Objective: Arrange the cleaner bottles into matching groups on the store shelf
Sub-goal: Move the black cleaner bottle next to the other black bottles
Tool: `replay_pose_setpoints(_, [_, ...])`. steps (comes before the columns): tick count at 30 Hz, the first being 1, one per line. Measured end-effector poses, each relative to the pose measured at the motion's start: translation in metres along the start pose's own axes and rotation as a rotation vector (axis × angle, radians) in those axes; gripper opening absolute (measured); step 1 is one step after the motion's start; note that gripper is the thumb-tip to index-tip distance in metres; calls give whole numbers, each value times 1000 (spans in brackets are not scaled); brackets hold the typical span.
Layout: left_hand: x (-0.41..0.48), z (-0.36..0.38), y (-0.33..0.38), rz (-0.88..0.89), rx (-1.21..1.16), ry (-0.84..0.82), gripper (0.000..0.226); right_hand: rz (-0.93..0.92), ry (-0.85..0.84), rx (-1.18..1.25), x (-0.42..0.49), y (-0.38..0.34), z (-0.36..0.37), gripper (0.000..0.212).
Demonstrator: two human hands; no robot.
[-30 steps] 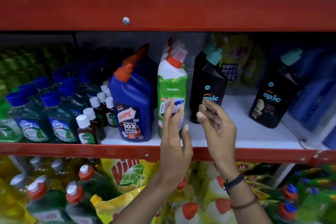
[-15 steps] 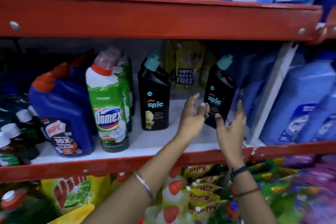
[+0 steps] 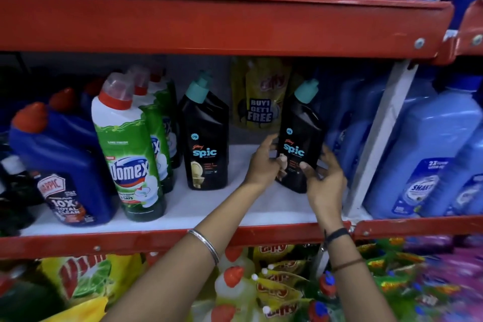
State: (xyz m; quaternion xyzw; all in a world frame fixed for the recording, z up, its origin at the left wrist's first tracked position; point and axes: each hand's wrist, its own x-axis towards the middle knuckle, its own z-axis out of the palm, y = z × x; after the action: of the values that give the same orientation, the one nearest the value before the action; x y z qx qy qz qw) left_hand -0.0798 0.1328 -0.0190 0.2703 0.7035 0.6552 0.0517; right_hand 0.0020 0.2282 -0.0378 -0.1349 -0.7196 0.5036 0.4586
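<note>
Your left hand (image 3: 264, 162) and right hand (image 3: 325, 178) grip the right Spic bottle (image 3: 299, 138); its twin (image 3: 205, 138) stands apart (Domex, Harpic already grouped), so move it over.

Bare shelf (image 3: 243, 206) strip open between the two Spic bottles (image 3: 205, 144) (image 3: 300, 138); yellow pouch (image 3: 258, 102) blocks behind, blue jugs (image 3: 347, 133) and white upright (image 3: 376, 144) close the right side.

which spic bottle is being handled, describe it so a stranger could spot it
On the white middle shelf, right of the green Domex bottles, stand two black Spic bottles. It is the right one, tilted, held between both hands, unlike its upright twin.
</note>
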Motion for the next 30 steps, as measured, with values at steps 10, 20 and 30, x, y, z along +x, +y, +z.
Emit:
replay_pose_setpoints(10, [-79, -50, 14, 208, 113, 243, 68, -48, -147, 144, -40, -44, 5, 44])
replay_pose_setpoints(20, [-122, -115, 4, 242, 256, 464, 73, -23, -292, 311, -80, -66, 66, 41])
replay_pose_setpoints(30, [-126, -126, -11, 178, 316, 474, 68, 45, -362, 297, -86, -54, 88, 39])
